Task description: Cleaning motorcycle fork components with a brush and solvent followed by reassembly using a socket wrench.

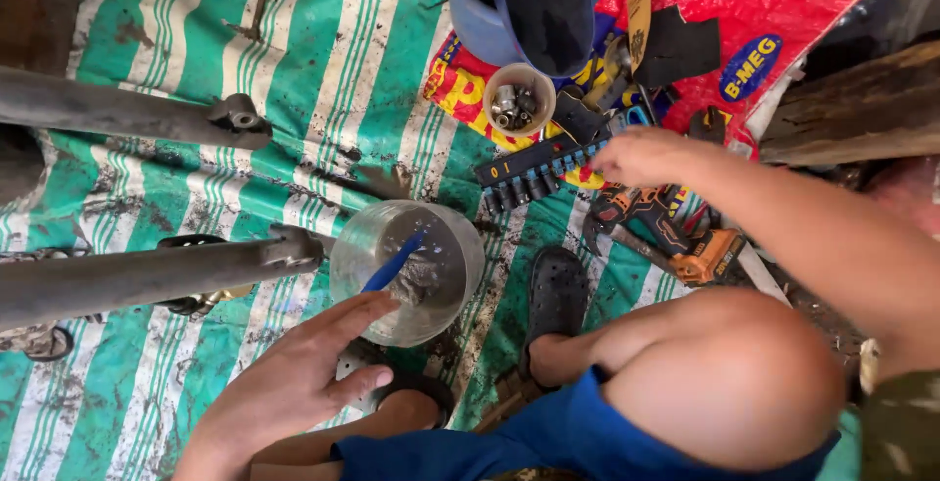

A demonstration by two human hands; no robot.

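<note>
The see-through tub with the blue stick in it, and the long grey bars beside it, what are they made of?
The tub looks like clear plastic: you can see the striped mat through its wall, and its surface is glossy. The blue stick seems plastic too, smooth and bright. The long grey bars look like metal, dull, scuffed and caked with dirt, perhaps steel.

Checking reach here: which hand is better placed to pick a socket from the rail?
Right. The right hand is already at the socket rail's end; the left hand sits by the clear jar.
</note>
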